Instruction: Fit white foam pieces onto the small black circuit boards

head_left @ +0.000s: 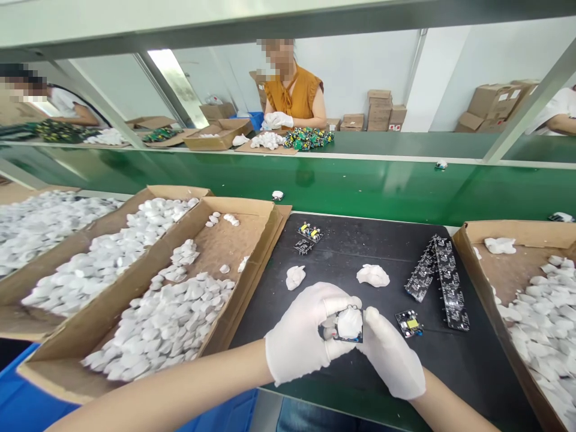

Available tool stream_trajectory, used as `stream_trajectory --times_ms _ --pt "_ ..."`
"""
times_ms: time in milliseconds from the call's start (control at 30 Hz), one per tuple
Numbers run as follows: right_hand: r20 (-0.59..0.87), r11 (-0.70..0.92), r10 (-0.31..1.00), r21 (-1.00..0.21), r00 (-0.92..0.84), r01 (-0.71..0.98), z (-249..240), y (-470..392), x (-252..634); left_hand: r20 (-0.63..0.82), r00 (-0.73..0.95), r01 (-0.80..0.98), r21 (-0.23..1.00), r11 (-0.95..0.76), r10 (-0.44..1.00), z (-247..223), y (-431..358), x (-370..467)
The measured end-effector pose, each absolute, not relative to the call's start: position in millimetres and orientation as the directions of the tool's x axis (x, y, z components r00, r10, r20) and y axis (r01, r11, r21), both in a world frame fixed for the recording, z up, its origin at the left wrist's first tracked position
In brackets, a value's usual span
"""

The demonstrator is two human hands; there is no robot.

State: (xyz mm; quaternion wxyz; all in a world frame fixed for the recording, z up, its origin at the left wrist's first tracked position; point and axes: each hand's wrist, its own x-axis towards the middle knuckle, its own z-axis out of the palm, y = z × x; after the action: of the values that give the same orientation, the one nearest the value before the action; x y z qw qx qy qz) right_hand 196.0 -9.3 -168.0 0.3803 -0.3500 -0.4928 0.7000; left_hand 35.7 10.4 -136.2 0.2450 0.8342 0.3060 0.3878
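Observation:
My left hand [312, 330], in a white glove, grips a small circuit board with a white lump [349, 324] on it. My right hand [393, 354], also gloved, presses its fingers against the board's right edge. Both hands are above the black mat [333, 252]. Beyond them lie two white lumps, one on the left [296, 277] and one on the right [373, 275]. A loose board with a yellow part [410, 324] is just right of my right hand. Strips of dark boards [452, 285] rest farther right, and small boards [310, 231] lie at the mat's back left.
Cardboard trays of white lumps stand on the left [265, 210] and right [517, 231]. A green belt [360, 183] runs behind the mat, carrying a few boards. Across it, a person in orange [294, 96] works with gloved hands beside piled boards.

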Motion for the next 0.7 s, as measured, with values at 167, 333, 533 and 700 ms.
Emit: stream_trajectory --times_ms 167,333,533,700 --pt "-0.094 -0.286 0.82 -0.922 -0.565 -0.261 -149 -6 197 0.452 0.518 0.349 0.663 -0.662 0.726 -131 6 37" --pt "-0.164 -0.259 0.808 -0.962 -0.565 -0.091 -137 -7 199 0.457 0.497 0.297 0.71 -0.639 0.738 -132 5 35" --pt "-0.093 -0.293 0.8 -0.922 -0.593 -0.251 -145 -4 200 0.565 0.449 0.467 0.512 -0.72 0.693 -125 9 35" --pt "-0.108 -0.218 0.858 -0.962 -0.503 -0.165 -150 -3 199 0.571 0.539 0.593 0.265 -0.76 0.62 -122 10 35"
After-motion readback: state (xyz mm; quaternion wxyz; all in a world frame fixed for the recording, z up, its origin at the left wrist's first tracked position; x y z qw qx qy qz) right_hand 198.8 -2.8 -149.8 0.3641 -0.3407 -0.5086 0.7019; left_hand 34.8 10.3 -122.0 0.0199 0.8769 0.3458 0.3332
